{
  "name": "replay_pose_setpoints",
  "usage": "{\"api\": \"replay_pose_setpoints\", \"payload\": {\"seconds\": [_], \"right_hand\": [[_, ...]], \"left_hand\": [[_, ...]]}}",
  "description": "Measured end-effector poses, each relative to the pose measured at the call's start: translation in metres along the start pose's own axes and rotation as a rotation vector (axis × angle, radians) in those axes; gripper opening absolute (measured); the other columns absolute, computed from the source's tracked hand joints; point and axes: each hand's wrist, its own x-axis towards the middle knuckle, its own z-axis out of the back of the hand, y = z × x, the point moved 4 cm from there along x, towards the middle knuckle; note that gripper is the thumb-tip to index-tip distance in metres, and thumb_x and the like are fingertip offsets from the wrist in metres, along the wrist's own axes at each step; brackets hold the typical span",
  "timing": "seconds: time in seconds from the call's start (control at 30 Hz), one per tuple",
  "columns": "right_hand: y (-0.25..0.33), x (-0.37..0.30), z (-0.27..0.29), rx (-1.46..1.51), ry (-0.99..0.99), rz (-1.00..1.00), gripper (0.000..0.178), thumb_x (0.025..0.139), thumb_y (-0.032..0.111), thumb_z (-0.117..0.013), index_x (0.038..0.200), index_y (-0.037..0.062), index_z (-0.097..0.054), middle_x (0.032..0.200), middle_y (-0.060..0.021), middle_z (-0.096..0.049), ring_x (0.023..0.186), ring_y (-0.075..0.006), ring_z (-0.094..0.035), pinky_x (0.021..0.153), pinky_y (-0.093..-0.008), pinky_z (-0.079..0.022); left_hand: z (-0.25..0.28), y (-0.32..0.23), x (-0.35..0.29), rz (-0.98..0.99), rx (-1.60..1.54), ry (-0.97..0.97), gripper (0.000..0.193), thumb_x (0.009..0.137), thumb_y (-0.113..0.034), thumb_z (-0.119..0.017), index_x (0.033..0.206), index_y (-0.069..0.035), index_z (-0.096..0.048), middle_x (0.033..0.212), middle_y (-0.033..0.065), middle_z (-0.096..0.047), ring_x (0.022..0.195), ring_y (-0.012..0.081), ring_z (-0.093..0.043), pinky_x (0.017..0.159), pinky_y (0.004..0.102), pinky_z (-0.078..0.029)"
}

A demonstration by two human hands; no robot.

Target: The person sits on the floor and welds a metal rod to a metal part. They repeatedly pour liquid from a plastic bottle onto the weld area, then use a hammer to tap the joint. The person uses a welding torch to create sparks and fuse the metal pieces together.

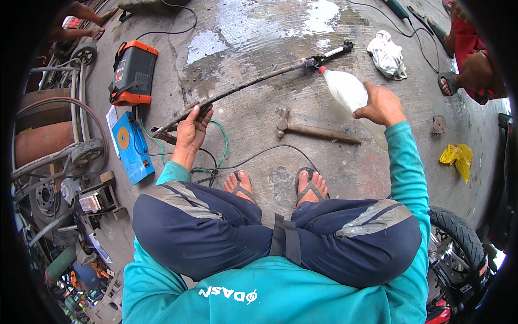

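Note:
A long dark metal rod (253,81) slants up to the right, with a jointed, shinier end piece (330,54). My left hand (191,131) is closed round its lower end, palm up. In my right hand (381,104) is a translucent white plastic bottle (345,89), gripped at its middle and tilted so that its red cap (322,70) comes close to the rod's joint. Whether cap and rod touch I cannot tell. On the concrete below lies a hammer (318,131) with a wooden handle.
An orange-and-black machine (135,73) and a blue case (129,146) stand at left, near wheeled frames. Cables (270,156) cross the floor by my feet. A white rag (387,54) and yellow plastic (457,156) lie at right. Other people's legs (477,70) show at the edges; a motorcycle wheel (456,237) is lower right.

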Motion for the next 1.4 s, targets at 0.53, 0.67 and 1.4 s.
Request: {"api": "replay_pose_setpoints", "payload": {"seconds": [0.53,0.67,1.4], "right_hand": [[0.009,0.013,0.015,-0.051,-0.012,0.002,0.072,0.065,0.04,-0.092,0.122,0.0053,-0.063,0.104,-0.0203,-0.075,0.1,-0.0384,-0.072,0.085,-0.0482,-0.056],[0.012,0.014,0.017,-0.062,-0.006,-0.012,0.073,0.065,0.04,-0.091,0.123,0.0052,-0.064,0.105,-0.0202,-0.075,0.101,-0.0379,-0.072,0.086,-0.0477,-0.056],[0.004,0.006,0.006,-0.03,-0.02,0.003,0.069,0.064,0.037,-0.091,0.12,0.0065,-0.064,0.105,-0.0197,-0.075,0.099,-0.039,-0.072,0.085,-0.0488,-0.057]], "left_hand": [[-0.002,0.0,0.006,0.009,-0.001,-0.007,0.025,0.101,-0.009,-0.067,0.123,0.0,-0.064,0.119,0.0174,-0.072,0.116,0.0345,-0.069,0.105,0.0484,-0.058],[-0.001,-0.001,0.006,0.002,-0.001,-0.013,0.025,0.1,-0.009,-0.067,0.124,0.0,-0.064,0.12,0.0176,-0.071,0.116,0.0348,-0.069,0.104,0.0483,-0.058],[-0.001,0.0,0.007,-0.004,0.009,0.001,0.026,0.102,-0.01,-0.065,0.126,0.0,-0.063,0.121,0.0171,-0.071,0.115,0.0334,-0.069,0.103,0.0463,-0.058]]}}
